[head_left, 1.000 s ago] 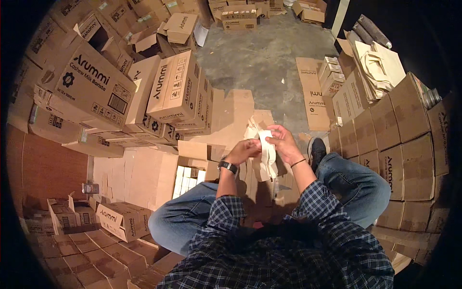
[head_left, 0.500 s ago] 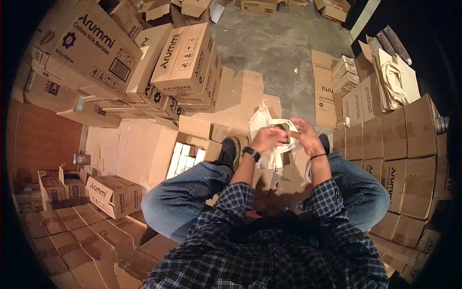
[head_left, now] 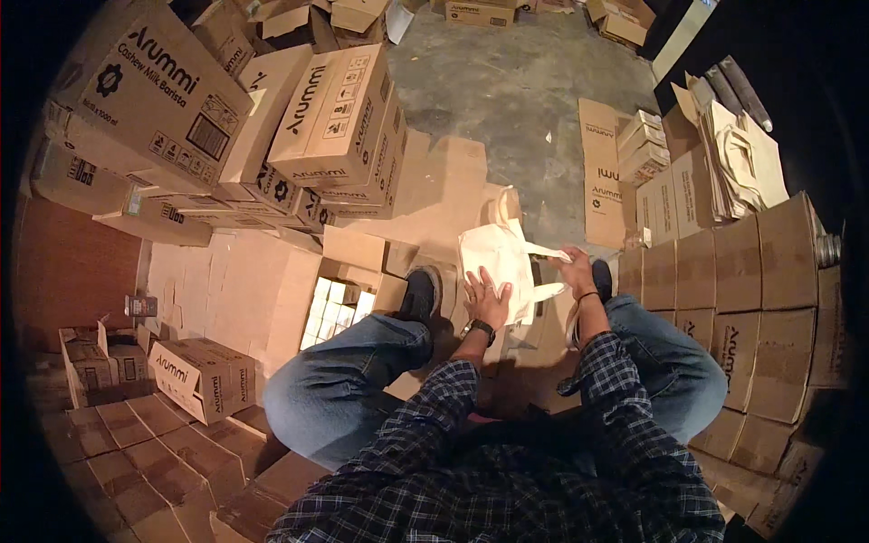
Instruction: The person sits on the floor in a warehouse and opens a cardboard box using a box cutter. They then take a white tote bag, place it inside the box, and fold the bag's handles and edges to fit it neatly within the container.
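Note:
A cream cloth tote bag (head_left: 496,253) lies on the cardboard between my feet, its body fairly flat. My left hand (head_left: 487,300) rests on the bag's near part with the fingers spread and the palm down. To the right of it, my right hand (head_left: 577,273) pinches one of the bag's handles, drawing the strap out sideways. A second strap loop sticks out below that one, toward my right wrist. Another bit of handle stands up at the bag's far end.
An open carton (head_left: 369,271) with several small white boxes (head_left: 337,308) stands by my left foot. Folded tote bags (head_left: 738,158) are piled on a box at the right. Stacked cartons (head_left: 330,113) rise at far left, and a wall of cartons (head_left: 724,271) lines my right.
The bag was bunched up between both hands; now it is spread flatter. My left hand has opened onto it, and my right hand has pulled the handle out to the right.

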The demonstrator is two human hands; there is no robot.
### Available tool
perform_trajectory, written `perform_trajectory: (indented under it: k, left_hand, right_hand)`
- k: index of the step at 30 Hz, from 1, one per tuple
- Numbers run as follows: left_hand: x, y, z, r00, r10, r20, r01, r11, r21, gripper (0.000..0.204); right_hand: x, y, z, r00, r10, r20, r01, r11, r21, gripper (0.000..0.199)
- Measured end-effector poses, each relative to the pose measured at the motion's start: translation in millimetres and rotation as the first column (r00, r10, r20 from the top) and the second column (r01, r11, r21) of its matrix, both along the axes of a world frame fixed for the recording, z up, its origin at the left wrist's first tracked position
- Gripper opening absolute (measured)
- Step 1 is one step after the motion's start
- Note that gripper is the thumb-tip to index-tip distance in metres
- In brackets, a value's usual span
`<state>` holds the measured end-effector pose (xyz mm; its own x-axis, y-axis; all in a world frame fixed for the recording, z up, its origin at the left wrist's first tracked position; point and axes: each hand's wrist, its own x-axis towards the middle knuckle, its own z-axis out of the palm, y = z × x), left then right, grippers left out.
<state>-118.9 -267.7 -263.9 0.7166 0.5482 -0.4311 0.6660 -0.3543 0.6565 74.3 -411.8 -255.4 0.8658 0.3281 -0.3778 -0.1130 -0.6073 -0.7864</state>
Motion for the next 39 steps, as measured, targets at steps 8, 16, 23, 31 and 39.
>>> perform_trajectory:
  k: [8,16,23,31,39]
  left_hand:
    - [-13.8,-2.8,-30.0,0.856,0.475,0.202,-0.423,0.87,-0.253,0.071]
    - [-18.6,4.4,-33.5,0.847,0.515,0.131,-0.417,0.797,-0.437,0.08]
    - [11.5,-16.6,-57.2,0.918,0.317,0.239,-0.214,0.902,-0.376,0.075]
    - [46.4,198.6,-8.2,0.916,-0.375,0.144,0.291,0.866,0.408,0.082]
    - [129.5,184.2,33.8,0.685,-0.713,0.153,0.723,0.69,-0.023,0.082]
  right_hand:
    - [-39.3,54.0,69.6,0.662,0.122,-0.739,0.535,0.614,0.58,0.04]
    - [-141.5,72.1,-14.5,0.853,0.256,-0.456,-0.127,0.947,0.295,0.047]
    - [-118.4,26.6,-62.8,0.593,0.127,-0.795,0.308,0.877,0.369,0.04]
    - [-159.5,-0.1,-46.3,0.859,0.509,-0.047,-0.504,0.859,0.096,0.058]
    - [-153.7,19.6,-28.2,0.998,0.06,-0.023,-0.058,0.993,0.1,0.064]
